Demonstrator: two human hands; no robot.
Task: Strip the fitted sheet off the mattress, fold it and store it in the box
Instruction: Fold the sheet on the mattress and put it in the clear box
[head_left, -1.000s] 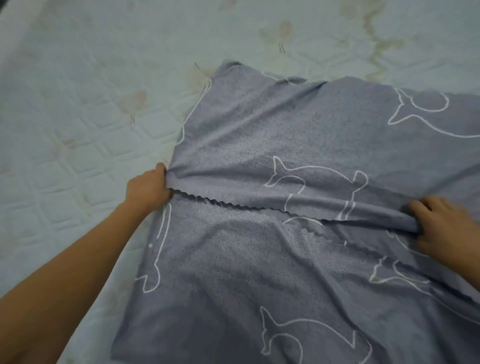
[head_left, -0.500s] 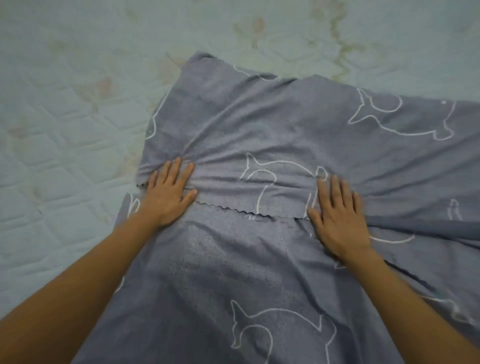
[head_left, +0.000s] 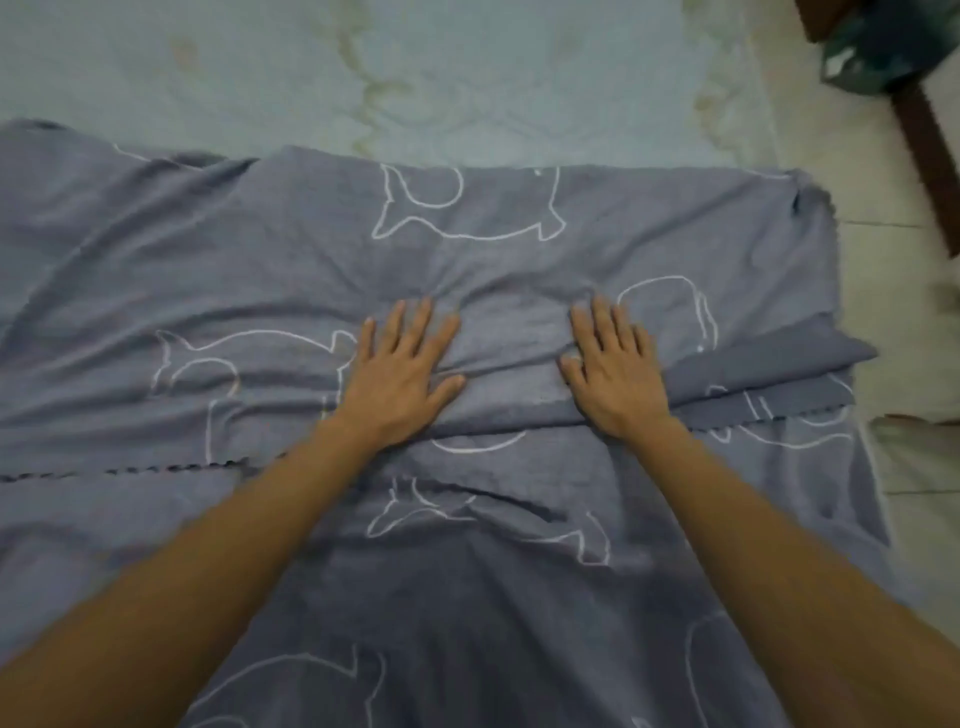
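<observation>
A grey-blue sheet (head_left: 270, 260) with white outline animal drawings lies spread across the pale quilted mattress (head_left: 467, 78). Its upper layer is folded over, with a scalloped edge running across the middle. My left hand (head_left: 402, 371) lies flat on that folded layer, fingers spread, palm down. A short way to the right, my right hand (head_left: 615, 374) also presses flat on the fabric with fingers apart. Neither hand grips anything. Wrinkles gather between and above the two hands. No box is in view.
The stained mattress shows bare beyond the sheet's far edge. At the right lies a light tiled floor (head_left: 893, 260). A dark wooden furniture leg (head_left: 930, 156) and a dark green bag (head_left: 878, 52) stand at the top right corner.
Both hands let go of the pinched fold edge and went flat on the sheet. They have shifted right along the fold, closer together, and the view turned toward the sheet's right end.
</observation>
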